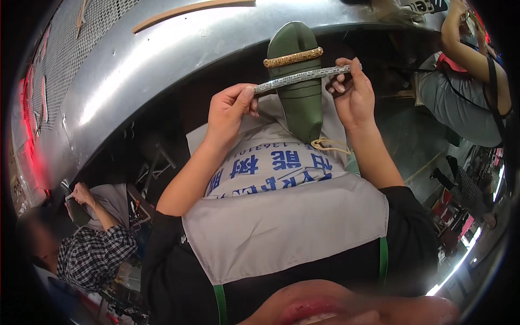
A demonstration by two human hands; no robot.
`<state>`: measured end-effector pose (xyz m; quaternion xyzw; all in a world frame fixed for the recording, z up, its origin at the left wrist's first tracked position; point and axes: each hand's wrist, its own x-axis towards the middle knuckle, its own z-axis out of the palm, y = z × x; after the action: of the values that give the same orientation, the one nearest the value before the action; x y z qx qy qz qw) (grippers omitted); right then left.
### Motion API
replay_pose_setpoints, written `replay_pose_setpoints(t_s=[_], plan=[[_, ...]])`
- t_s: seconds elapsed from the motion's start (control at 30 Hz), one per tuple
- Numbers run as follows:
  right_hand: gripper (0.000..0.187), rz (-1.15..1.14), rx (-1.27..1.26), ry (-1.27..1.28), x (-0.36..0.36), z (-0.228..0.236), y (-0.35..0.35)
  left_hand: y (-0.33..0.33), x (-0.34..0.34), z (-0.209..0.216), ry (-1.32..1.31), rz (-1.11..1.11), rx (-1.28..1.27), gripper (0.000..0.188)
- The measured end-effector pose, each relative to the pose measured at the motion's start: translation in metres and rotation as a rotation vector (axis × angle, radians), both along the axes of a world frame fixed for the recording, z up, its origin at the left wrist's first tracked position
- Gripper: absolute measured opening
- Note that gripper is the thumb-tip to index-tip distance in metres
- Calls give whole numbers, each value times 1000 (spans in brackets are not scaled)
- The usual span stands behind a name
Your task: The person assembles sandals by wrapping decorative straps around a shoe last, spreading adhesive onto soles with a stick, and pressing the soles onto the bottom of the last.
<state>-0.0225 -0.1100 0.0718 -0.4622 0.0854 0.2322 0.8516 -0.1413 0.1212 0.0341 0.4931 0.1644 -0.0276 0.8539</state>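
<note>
A silver, textured strap (pixel 298 80) stretches nearly straight between my two hands, crossing in front of a dark green shoe last (pixel 302 108). My left hand (pixel 232 111) pinches its left end between thumb and fingers. At the other end, my right hand (pixel 355 95) grips the strap with thumb and forefinger, the other fingers curled. Around the wider upper part of the last runs a gold, textured band (pixel 295 57), a little above the silver strap. Dark lines cross the last's surface below the strap. The last's narrow lower end rests against my apron (pixel 287 233), near a pale cord loop (pixel 333 146).
Beyond my hands curves a shiny metal bench edge (pixel 108 114), with a tan strip (pixel 189 15) and a mesh panel (pixel 103 21) on it. At lower left, a person in a checked shirt (pixel 97 254) works; another in grey (pixel 455 103) is at right.
</note>
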Motion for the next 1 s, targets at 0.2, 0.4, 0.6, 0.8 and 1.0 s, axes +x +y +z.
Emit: replay_pose_setpoints(t_s=[0.2,0.4,0.6,0.8,1.0], plan=[[34,-11,-30,-52,14,5,14,6,12,7,-15,27,64,29],[33,27,-75,-10,35,4,28,20,31,6,31,-7,59,32],[33,-31,-55,56,0,-34,32,22,11,-36,50,-45,-30,33],[36,-73,-80,31,0,-39,31,6,22,-37,-12,-49,-207,31],[49,115,28,280,14,-56,24,-9,39,-38,-2,-100,-421,27]])
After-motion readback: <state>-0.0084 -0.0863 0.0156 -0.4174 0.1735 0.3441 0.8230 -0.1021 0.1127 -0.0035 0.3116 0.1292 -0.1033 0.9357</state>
